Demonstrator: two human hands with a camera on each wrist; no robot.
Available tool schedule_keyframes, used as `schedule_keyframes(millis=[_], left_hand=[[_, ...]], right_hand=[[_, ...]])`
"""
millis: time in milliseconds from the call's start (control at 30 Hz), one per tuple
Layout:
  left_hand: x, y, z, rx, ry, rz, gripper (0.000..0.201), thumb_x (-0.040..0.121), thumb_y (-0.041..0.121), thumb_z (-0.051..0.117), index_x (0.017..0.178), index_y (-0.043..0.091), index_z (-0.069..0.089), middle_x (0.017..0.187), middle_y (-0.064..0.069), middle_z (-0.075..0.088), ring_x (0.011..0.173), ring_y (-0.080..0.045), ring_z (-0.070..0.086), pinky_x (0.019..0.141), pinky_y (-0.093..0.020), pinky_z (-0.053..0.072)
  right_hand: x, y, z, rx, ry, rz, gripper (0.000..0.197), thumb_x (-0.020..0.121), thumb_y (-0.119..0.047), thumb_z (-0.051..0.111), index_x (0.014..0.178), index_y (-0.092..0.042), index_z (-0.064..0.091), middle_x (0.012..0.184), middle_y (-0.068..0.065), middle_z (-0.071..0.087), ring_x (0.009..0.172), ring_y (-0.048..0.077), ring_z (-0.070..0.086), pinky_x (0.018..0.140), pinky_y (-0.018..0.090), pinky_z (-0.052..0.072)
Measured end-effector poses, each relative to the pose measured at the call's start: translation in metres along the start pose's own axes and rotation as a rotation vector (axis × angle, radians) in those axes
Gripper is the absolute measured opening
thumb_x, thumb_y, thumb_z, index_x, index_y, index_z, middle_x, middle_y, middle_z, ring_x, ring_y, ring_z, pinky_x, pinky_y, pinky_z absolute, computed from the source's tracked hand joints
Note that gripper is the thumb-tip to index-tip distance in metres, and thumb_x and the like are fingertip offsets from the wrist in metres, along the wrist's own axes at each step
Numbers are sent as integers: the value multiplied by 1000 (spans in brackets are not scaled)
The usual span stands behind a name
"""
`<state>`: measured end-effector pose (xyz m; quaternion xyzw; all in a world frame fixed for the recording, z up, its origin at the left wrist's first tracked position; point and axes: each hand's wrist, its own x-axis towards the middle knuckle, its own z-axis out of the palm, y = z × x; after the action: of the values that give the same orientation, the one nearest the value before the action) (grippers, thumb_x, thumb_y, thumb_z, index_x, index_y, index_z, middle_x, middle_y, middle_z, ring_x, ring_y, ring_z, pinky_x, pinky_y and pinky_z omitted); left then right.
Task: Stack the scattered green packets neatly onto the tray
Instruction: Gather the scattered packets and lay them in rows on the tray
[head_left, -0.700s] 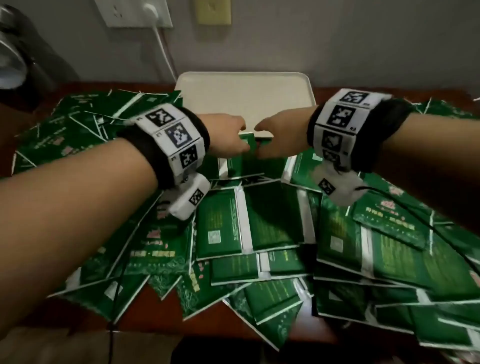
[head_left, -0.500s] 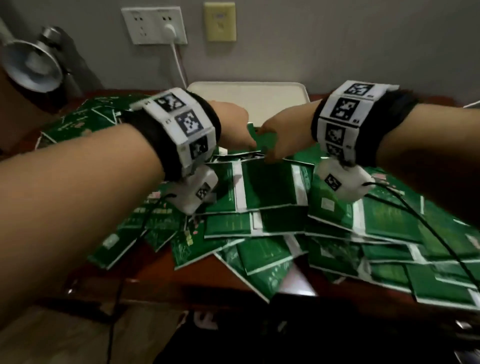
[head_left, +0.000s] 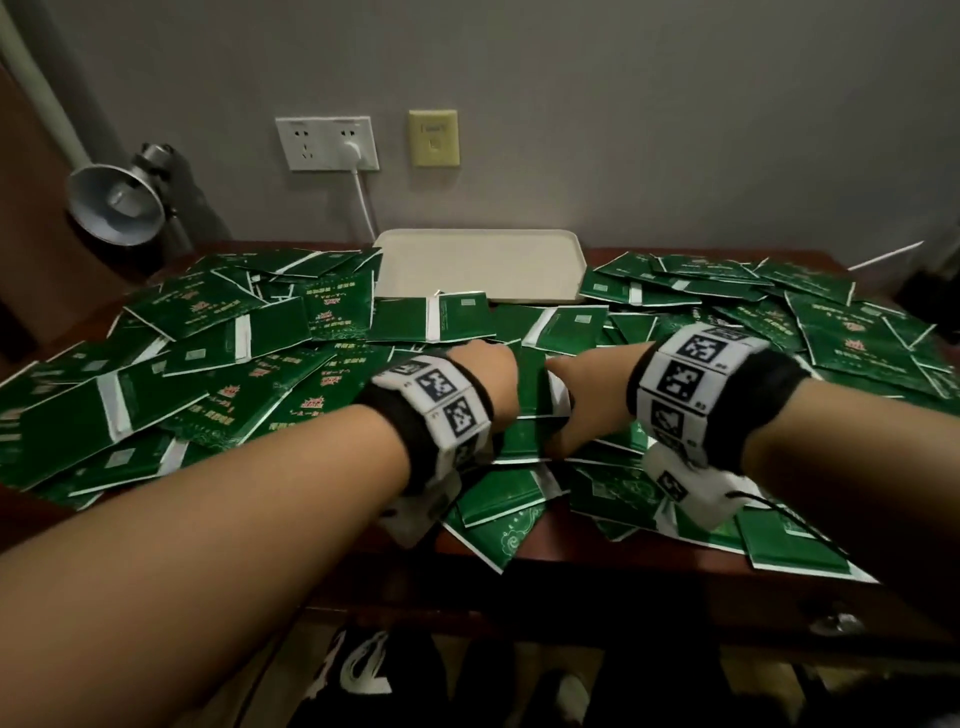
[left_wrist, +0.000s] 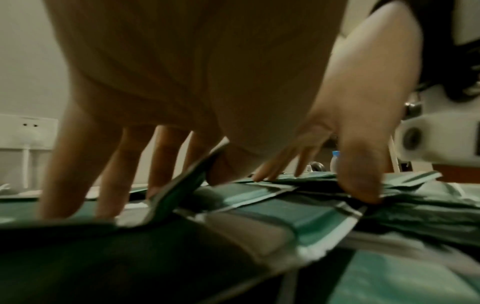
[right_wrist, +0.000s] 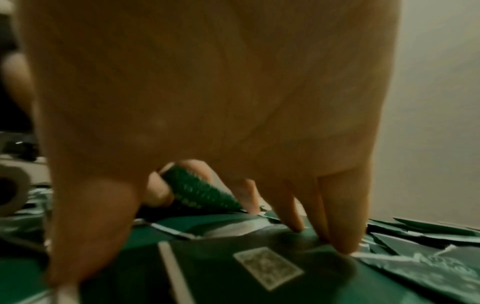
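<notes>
- The left hand (head_left: 491, 382) has dropped from the raised position of a moment ago onto the heap; its fingers (left_wrist: 78, 164) are spread straight down on the packets (head_left: 260, 384), and one packet (left_wrist: 182, 185) stands tilted up between fingers and thumb, which looks like a loose pinch.
- The right hand (head_left: 582, 405), just beside the left, has come down too; its fingers (right_wrist: 337, 216) are straight, tips pressing a flat packet (right_wrist: 259, 263), with no curl round anything.
- Beyond both grips, the tray (head_left: 478, 265) sits at the far edge of the worktop (head_left: 597, 551), bare as before, with packets overlapping its near rim.
- So stacking has probably not begun: the hands seem to be gathering a first bunch.
- Farther out stand a lamp (head_left: 117, 202) and a wall socket (head_left: 327, 143).
</notes>
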<state>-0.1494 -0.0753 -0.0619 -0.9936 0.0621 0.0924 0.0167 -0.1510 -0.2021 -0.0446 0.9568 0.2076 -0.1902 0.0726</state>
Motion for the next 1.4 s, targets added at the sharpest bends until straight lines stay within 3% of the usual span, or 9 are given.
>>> schedule_keyframes(millis=[167,400,600,800,933,1133,1200,1267,1400], left_hand=[[-6,-38,-13,-279,129,3,19,87,3,49,95,16,61,96,-2,61,85,-22,55,68,-29,43],[-16,-89,-16,-801,146,-11,5,84,9,64,85,5,67,87,-17,67,74,-22,58,68,-37,51],[-3,-109,-8,-589,261,-79,15,84,24,70,94,14,65,88,-2,62,75,-16,56,58,-25,43],[1,-119,-8,-390,253,-211,23,85,20,64,107,17,60,92,1,57,80,-14,53,59,-26,42],[1,-111,1,-175,178,-169,51,84,40,64,130,25,48,129,-11,44,121,-30,41,96,-44,43],[4,-83,-1,27,-24,84,67,75,54,74,131,25,50,126,-6,49,114,-26,49,94,-38,47],[5,-80,0,37,-55,108,65,77,45,76,132,22,49,129,-5,50,113,-24,53,93,-37,49],[5,-80,0,22,-62,145,62,81,31,74,134,20,46,131,-4,52,110,-22,55,92,-37,50],[2,-78,-2,-26,-66,239,63,85,12,67,141,22,42,133,-5,47,119,-22,50,97,-32,46]], right_hand=[[3,-3,5,-129,17,84,34,90,-30,59,114,-6,62,104,8,65,90,24,62,69,30,49],[10,-11,-3,-186,29,102,33,92,-14,56,124,-7,59,112,10,64,101,26,63,71,28,49],[-4,-18,-23,202,271,-75,62,85,5,50,136,-30,52,136,-2,54,114,17,57,78,20,46],[0,-6,-37,740,512,-49,32,84,-9,72,107,-29,66,113,-11,66,104,4,60,91,17,43],[5,9,-28,557,407,264,19,87,-6,58,93,-21,67,109,1,66,96,18,61,81,25,50],[-2,-2,-22,105,207,354,17,91,-20,51,102,-7,53,77,3,50,75,22,53,56,25,41],[-2,-7,-23,157,209,380,28,91,-21,53,114,-6,47,84,5,52,78,23,54,53,26,40],[4,-8,-23,201,221,402,47,88,-23,55,129,-6,39,111,11,54,100,29,56,72,32,49],[11,-13,-24,277,278,249,76,82,-16,54,149,-28,22,152,10,24,133,35,36,102,47,43]])
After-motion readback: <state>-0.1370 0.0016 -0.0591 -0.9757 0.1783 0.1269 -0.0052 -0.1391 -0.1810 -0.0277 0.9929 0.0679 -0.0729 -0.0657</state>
